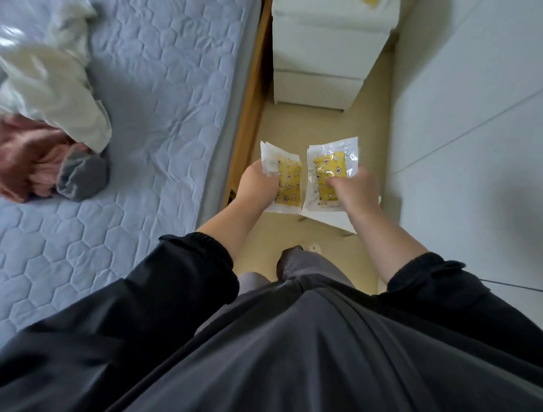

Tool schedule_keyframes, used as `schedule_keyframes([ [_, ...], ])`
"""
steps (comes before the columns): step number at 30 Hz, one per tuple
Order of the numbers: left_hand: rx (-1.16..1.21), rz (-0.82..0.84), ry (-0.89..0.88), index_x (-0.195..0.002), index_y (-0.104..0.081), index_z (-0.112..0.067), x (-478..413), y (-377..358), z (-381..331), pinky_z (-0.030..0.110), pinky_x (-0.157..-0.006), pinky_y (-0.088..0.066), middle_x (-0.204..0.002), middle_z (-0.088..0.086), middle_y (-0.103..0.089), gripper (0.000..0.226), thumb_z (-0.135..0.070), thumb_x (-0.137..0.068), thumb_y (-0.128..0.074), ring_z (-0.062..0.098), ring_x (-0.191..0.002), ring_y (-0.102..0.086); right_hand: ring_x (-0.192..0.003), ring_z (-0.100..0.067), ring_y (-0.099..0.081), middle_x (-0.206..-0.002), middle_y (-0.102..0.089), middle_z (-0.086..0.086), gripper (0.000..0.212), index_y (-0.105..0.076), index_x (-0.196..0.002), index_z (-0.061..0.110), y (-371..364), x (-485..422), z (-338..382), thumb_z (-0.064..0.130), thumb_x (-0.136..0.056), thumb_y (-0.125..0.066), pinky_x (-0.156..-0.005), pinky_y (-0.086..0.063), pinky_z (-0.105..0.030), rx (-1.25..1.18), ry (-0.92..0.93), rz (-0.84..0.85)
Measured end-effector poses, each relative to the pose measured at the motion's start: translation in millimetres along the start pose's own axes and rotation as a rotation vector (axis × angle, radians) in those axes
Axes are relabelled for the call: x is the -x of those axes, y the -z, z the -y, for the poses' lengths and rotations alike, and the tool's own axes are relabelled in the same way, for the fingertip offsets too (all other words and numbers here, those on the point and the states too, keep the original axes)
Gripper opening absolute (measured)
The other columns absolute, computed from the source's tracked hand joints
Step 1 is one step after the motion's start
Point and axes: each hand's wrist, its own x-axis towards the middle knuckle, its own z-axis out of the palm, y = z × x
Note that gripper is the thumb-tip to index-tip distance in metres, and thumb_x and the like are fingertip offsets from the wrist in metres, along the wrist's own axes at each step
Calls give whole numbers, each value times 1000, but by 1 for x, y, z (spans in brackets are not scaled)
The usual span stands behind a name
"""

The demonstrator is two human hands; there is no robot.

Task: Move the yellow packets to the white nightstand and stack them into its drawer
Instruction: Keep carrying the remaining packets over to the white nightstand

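Head view: person stands in the gap between the bed (pixel 164 97) and a white panelled wall (pixel 470 103), both arms out front and black sleeves (pixel 188 264) pushed up the forearms. Left hand (pixel 260 183) grips a small stack of yellow packets (pixel 289 182), its fingers (pixel 271 188) curled and clamped on the stack's left edge. Right hand (pixel 351 188) grips a second stack (pixel 324 173), also clamped, with more clear wrappers fanning out underneath it. The two stacks sit side by side and nearly touch, held above the beige floor (pixel 323 123). The white nightstand (pixel 329 50) is straight ahead and well apart from the hands, tight against the bed frame. Both visible drawer fronts (pixel 318 86) are closed. Something yellow (pixel 370 3) lies on top of it, cut off by the frame edge. White (pixel 50 79), pink (pixel 26 164) and grey (pixel 82 176) clothes are bunched on the bed's far left.
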Motion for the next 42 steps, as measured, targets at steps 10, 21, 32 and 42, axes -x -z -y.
schedule_keyframes([
  [10, 12, -3, -4, -110, -54, -19, -156, -21, -125, 24, -64, -54, -87, -9, -56, 15, -14, -100, -46, 12, -82, -60, -60, -8, -54, -68, -56, 9, 11, -62, -86, 17, 10, -160, 104, 10, -79, -67, -52, -42, -20, -17, -11, -47],
  [21, 69, 111, 19, -84, -56, -23, -407, -3, -277, 34, -78, -54, -82, -3, -61, 25, -3, -92, -44, 20, -84, -61, -70, -20, -60, -88, -68, -10, 24, -64, -100, 1, -38, -398, 251, 9, -78, -64, -53, -41, -22, -29, -115, -131],
  [32, 86, 105, 148, -138, -43, -7, -592, -26, -335, 15, -46, -38, -110, 8, -61, 43, -11, -95, -47, 9, -66, -50, -96, -26, -61, -107, -63, -10, 43, -59, -116, 6, -82, -585, 289, 19, -77, -70, -66, -46, -26, -81, -308, -208],
  [42, -245, 140, -155, -154, -1, -16, -664, -52, -329, 40, -115, -22, -158, 6, -15, 91, -27, -90, -64, 25, -145, -16, -122, -24, -50, -133, -50, -8, 65, -37, -140, 10, -84, -663, 285, 30, -86, -68, -97, -42, -33, 60, -170, -344],
])
